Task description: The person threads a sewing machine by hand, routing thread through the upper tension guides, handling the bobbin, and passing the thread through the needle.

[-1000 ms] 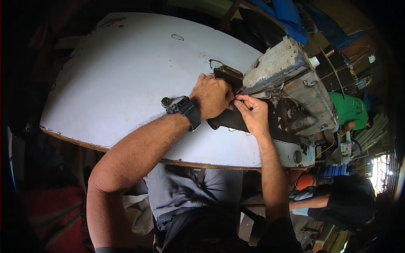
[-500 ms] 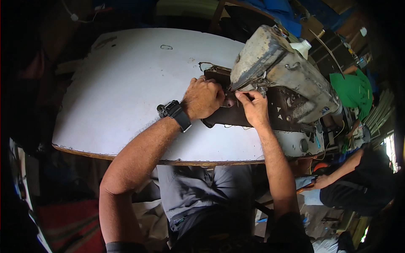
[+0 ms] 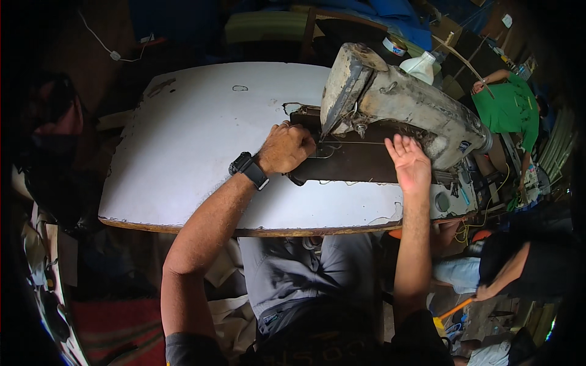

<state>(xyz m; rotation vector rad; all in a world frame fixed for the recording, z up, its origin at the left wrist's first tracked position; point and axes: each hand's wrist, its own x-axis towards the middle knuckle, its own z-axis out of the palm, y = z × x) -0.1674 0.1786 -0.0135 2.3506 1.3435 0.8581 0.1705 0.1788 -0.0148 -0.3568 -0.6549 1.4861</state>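
Note:
A worn, grey-white sewing machine stands at the right of the white tabletop, over a dark brown bed plate. Beside the needle end, my left hand rests with its fingers curled closed at the plate's left part. What those fingers pinch, if anything, is hidden. A thin pale thread stretches from near the needle toward my right hand. That hand is under the machine's arm, palm up, its fingers stretched out; whether the thread touches them is unclear.
Behind the machine stands a white plastic bottle near a round tin. A round dark disc lies at the table's front right. One person in a green shirt is at the far right; another holds an orange-handled tool lower down.
My right hand has moved right, away from the needle area, and its fingers have opened out. The thread now shows stretched across the plate. My left hand stays beside the needle end.

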